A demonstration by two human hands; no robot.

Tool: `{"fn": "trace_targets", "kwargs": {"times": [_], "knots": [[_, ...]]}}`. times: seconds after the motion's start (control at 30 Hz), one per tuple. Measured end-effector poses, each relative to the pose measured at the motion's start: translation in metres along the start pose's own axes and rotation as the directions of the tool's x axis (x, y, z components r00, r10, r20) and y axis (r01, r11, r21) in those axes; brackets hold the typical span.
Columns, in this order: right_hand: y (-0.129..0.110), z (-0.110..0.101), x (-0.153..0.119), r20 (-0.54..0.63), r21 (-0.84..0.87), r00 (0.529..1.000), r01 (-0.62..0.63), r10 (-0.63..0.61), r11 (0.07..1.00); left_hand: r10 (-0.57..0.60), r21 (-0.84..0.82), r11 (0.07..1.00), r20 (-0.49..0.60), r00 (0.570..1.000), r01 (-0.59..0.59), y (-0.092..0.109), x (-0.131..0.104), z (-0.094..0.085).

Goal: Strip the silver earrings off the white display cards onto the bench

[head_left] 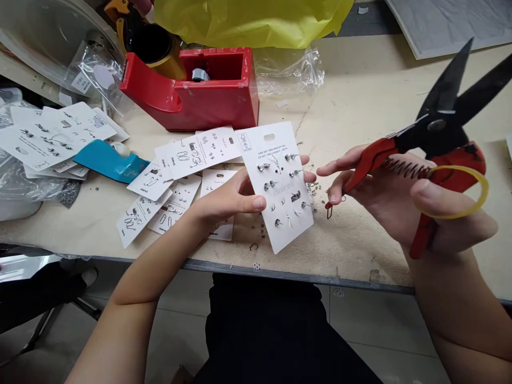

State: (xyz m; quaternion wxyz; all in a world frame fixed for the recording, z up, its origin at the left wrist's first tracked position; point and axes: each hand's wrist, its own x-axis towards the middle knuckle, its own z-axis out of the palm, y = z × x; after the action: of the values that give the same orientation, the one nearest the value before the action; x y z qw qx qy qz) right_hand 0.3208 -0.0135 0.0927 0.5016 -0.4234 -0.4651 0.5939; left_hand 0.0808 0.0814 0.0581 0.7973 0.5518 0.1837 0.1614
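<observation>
My left hand (pixel 240 197) grips a white earring card (pixel 286 205) by its left edge, thumb in front and fingers behind. Several small metal studs and hooks sit on the card. To its right, my right hand (pixel 400 208) is wrapped round red-handled shears (pixel 440 133), whose black blades point up and stand apart. A yellow band (pixel 484 186) loops round the handle and the thumb. Near the fingertips of that hand hangs a small metal loop (pixel 329 212). Loose studs (pixel 314 189) lie on the table behind the card.
A red tape dispenser (pixel 220 101) stands behind the cards. More earring cards (pixel 150 178) lie at the left, with a teal tool (pixel 112 162) among them. A yellow bag (pixel 256 21) and clear plastic (pixel 292 72) are at the back. The table's front edge (pixel 300 274) runs below my hands.
</observation>
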Motion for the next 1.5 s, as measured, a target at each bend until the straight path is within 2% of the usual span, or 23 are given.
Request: {"fn": "trace_targets", "kwargs": {"times": [0.17, 0.27, 0.4, 0.63, 0.7, 0.77, 0.8, 0.83, 0.87, 0.9, 0.93, 1.0, 1.03, 1.07, 1.1, 1.2, 1.37, 1.5], "knots": [[-0.004, 0.004, -0.001, 0.064, -0.016, 0.998, 0.028, -0.026, 0.999, -0.031, 0.051, 0.998, 0.158, 0.987, 0.023, 0.001, 0.001, 0.003], [-0.006, 0.008, -0.001, 0.064, -0.055, 0.997, 0.04, -0.037, 0.998, -0.021, 0.084, 0.996, 0.209, 0.978, 0.003, -0.001, 0.002, 0.004], [-0.003, 0.01, -0.005, 0.016, -0.113, 0.999, 0.048, -0.046, 0.992, -0.047, 0.084, 0.996, 0.219, 0.975, 0.029, -0.004, 0.002, 0.003], [-0.007, 0.009, -0.003, 0.055, -0.086, 0.997, 0.056, -0.052, 0.995, -0.049, 0.038, 0.998, 0.21, 0.977, 0.042, -0.003, 0.0, 0.006], [-0.006, 0.008, -0.002, 0.052, -0.102, 0.996, 0.079, -0.074, 0.992, -0.018, 0.027, 1.0, 0.14, 0.99, 0.014, -0.004, -0.001, 0.009], [0.0, 0.006, -0.001, 0.017, -0.122, 0.99, 0.139, -0.138, 0.983, 0.093, 0.022, 0.995, -0.037, 0.995, -0.092, -0.004, 0.0, 0.012], [0.004, 0.004, -0.001, -0.016, -0.143, 0.982, 0.186, -0.19, 0.972, 0.191, 0.034, 0.982, -0.148, 0.97, -0.188, -0.004, 0.001, 0.013], [0.008, 0.003, -0.001, -0.043, -0.198, 0.966, 0.241, -0.254, 0.95, 0.297, 0.061, 0.955, -0.252, 0.921, -0.291, -0.004, 0.003, 0.013], [0.013, 0.002, -0.002, -0.059, -0.303, 0.939, 0.306, -0.338, 0.903, 0.391, 0.098, 0.919, -0.333, 0.858, -0.381, -0.003, 0.004, 0.013], [0.018, 0.001, -0.002, -0.047, -0.456, 0.903, 0.36, -0.427, 0.814, 0.464, 0.136, 0.884, -0.389, 0.796, -0.448, -0.001, 0.005, 0.012], [0.022, 0.0, -0.001, 0.003, -0.629, 0.857, 0.402, -0.515, 0.665, 0.516, 0.167, 0.852, -0.427, 0.742, -0.496, 0.0, 0.006, 0.012], [0.027, -0.002, 0.0, 0.173, -0.87, 0.775, 0.409, -0.608, 0.274, 0.548, 0.197, 0.831, -0.454, 0.702, -0.52, 0.004, 0.007, 0.011], [0.028, -0.002, 0.001, 0.237, -0.916, 0.76, 0.383, -0.605, 0.122, 0.543, 0.202, 0.835, -0.456, 0.705, -0.512, 0.005, 0.007, 0.012], [0.029, -0.003, 0.001, 0.277, -0.934, 0.766, 0.356, -0.581, 0.024, 0.534, 0.206, 0.842, -0.458, 0.711, -0.499, 0.006, 0.007, 0.012], [0.029, -0.003, 0.002, 0.296, -0.941, 0.784, 0.338, -0.545, -0.024, 0.519, 0.208, 0.852, -0.454, 0.725, -0.48, 0.007, 0.006, 0.013], [0.03, -0.004, 0.003, 0.311, -0.945, 0.838, 0.323, -0.448, -0.051, 0.484, 0.218, 0.874, -0.439, 0.757, -0.433, 0.009, 0.003, 0.014], [0.032, -0.006, 0.001, 0.328, -0.942, 0.834, 0.323, -0.444, -0.09, 0.45, 0.211, 0.892, -0.338, 0.827, -0.399, 0.005, 0.0, 0.009], [0.034, -0.004, 0.0, 0.333, -0.938, 0.824, 0.337, -0.458, -0.077, 0.414, 0.14, 0.909, -0.235, 0.879, -0.391, -0.003, -0.001, 0.005]]}}
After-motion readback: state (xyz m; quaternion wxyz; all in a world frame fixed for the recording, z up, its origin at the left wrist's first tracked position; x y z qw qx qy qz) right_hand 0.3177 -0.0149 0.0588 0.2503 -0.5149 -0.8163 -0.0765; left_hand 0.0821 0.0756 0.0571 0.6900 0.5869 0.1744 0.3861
